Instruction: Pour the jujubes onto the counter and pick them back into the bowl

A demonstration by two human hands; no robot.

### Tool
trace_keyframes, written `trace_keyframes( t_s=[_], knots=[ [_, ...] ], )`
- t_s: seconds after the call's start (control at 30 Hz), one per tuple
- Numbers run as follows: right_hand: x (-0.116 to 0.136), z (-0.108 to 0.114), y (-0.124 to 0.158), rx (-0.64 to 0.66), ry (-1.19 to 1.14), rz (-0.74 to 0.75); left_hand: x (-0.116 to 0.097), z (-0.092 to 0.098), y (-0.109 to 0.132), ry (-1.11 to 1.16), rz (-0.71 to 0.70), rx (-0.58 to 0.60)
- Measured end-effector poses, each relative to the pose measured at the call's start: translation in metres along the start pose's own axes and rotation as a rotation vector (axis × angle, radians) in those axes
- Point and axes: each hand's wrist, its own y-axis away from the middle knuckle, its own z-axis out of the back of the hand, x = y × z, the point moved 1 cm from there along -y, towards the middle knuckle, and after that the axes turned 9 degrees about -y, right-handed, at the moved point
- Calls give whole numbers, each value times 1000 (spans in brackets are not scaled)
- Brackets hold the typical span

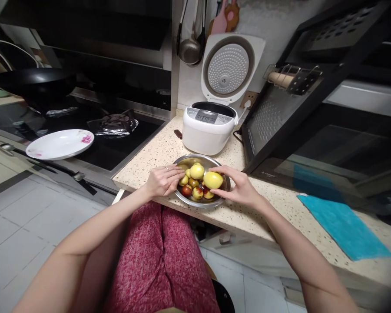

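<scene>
A shiny metal bowl (204,204) sits on the counter in front of me, holding several small fruits that look like jujubes (197,193), green-yellow with brown-red patches. A larger pale yellow fruit (197,171) lies on top of them. My left hand (164,180) is at the bowl's left rim, its fingers together and reaching over the edge. Between the thumb and fingers of my right hand (237,187) is a smooth yellow oval fruit (213,180), held over the right side of the bowl. Its exact kind is unclear.
Behind the bowl stands a white rice cooker (208,134) with its lid raised. A flowered white plate (60,144) rests at the stove's front edge, near a black wok (32,82). To the right are a teal cloth (343,226) and a dark oven (313,148).
</scene>
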Motion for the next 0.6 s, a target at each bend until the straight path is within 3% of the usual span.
trace_keyframes(
  t_s=[0.13, 0.33, 0.6],
  knots=[
    [-1, -7, -1, 46, -22, -63, -2, 1, -4, 63, 9, 51],
    [-3, -14, 0, 16, -7, -37, -5, 1, -12, 277, -76, 148],
    [-1, -19, 2, -21, 7, -39, -3, 0, -11, 322, -83, 190]
  ],
)
